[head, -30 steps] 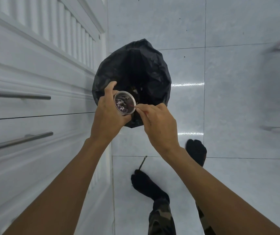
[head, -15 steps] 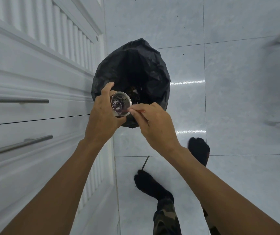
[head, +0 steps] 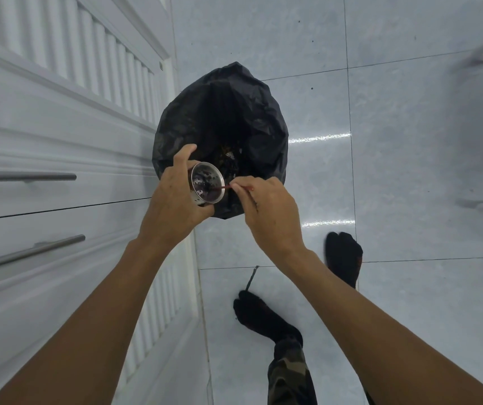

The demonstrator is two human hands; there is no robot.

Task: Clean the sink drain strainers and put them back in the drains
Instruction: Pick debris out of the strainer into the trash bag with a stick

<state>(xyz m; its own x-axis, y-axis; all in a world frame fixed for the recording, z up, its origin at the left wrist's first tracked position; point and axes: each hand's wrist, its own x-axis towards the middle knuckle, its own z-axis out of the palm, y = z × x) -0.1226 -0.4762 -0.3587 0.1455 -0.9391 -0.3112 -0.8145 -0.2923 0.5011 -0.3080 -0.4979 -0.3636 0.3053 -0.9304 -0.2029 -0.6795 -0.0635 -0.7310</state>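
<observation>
Your left hand grips the strainer basket over the black bin bag — right hand pinches a thin stick poking inside; no readable labels.

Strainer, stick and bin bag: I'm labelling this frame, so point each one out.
Strainer [head: 207,183], head view: inside of its metal cup.
Stick [head: 223,187], head view: bare shaft between cup and right hand [head: 269,211].
Bin bag [head: 260,121], head view: crumpled right wall.
</observation>
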